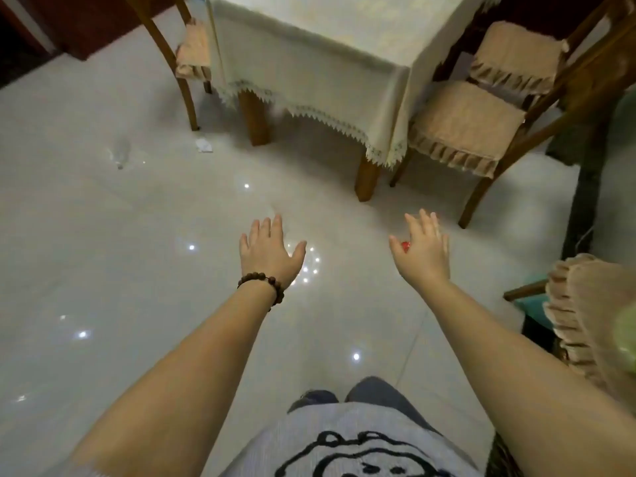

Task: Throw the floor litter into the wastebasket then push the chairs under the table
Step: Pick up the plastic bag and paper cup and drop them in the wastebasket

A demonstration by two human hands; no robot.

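Head view, looking down over a pale glossy floor (103, 235) speckled with light reflections. Both bare arms reach forward above the tiles. The left hand (270, 253) is held palm down, its fingers (277, 223) straight and slightly spread, holding nothing; a dark bead bracelet (265, 285) circles that wrist. The right hand (425, 251) is also stretched out with fingers (426, 218) straight and loosely spread; a small red object (405, 245) shows at the base of its thumb side, and whether it is worn or merely touching the hand cannot be told.

Litter lies well ahead and to the left of the hands: a crumpled white scrap of paper (203, 145) on the floor just beside the near left chair leg, and farther left a clear, blurred piece that looks like plastic (120, 153). Neither hand touches them.

At the top stands the desk (254, 122) on wooden legs, draped in a cream tablecloth (309, 63) with a lace edge. A wooden chair (186, 56) with a tan cushion stands at its left side, partly hidden by the cloth. Two more cushioned chairs (468, 129) stand to its right, pulled out from under it. Another frilled tan cushion (585, 304) shows at the right edge. A grey shirt with a black drawing (344, 452) fills the bottom.
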